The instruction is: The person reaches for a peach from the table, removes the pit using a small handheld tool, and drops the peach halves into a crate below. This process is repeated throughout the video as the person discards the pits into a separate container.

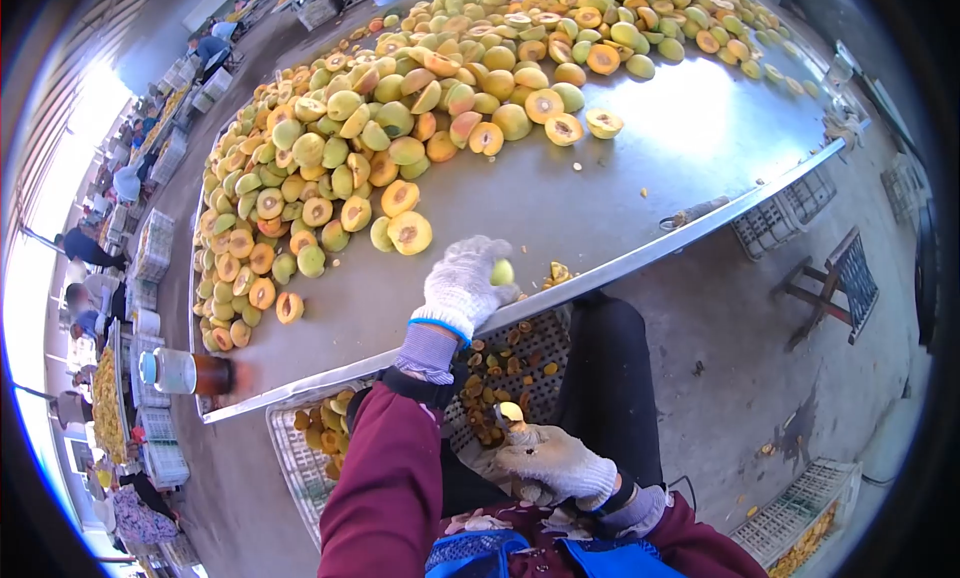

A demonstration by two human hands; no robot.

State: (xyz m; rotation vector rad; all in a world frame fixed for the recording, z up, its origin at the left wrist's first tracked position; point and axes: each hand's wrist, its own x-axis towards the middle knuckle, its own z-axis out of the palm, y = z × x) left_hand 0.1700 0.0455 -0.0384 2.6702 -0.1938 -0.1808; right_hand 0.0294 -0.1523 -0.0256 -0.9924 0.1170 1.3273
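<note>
My left hand [462, 281], in a white knit glove, is closed around a green-yellow peach piece [502, 272] just above the table's near edge. Small orange fruit scraps [558, 273] lie beside it. Lower down, over my lap, my gloved right hand [560, 462] is closed on what looks like a small metal-tipped tool [499, 416]. A yellow bit of fruit [512, 411] shows at its tip; the handle is hidden in the fist. Cut peach halves [409, 232] lie beyond my left hand, at the front of a large peach heap [400, 108].
The metal table [620, 193] has a raised rim. A wrapped-handle tool [695, 213] lies near that rim, and a jar of dark liquid [187, 373] stands at the left corner. Below are crates [300, 453] of fruit pieces. A folding stool [835, 283] stands right; people work far left.
</note>
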